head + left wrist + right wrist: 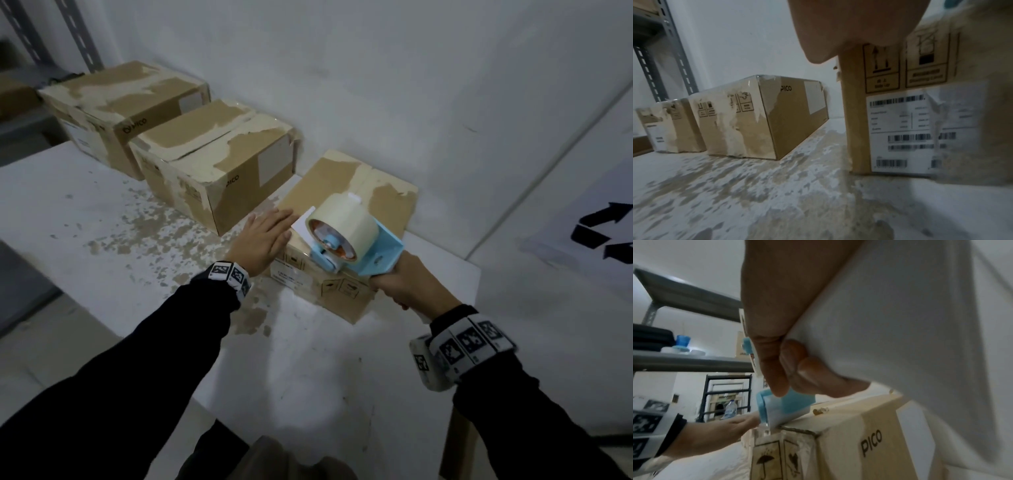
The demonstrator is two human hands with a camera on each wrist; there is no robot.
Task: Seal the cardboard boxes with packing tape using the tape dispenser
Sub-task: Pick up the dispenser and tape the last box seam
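The left hand (265,236) lies flat, fingers straight, on the nearest cardboard box (346,236), apparently to steady it, while just beside those fingertips the right hand (407,284) grips the blue tape dispenser (346,236) against the box's near top edge.

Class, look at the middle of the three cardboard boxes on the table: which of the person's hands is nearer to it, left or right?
Left. The left hand lies flat on the near box, on the side facing the middle box. The right hand grips the tape dispenser at the near box's other side.
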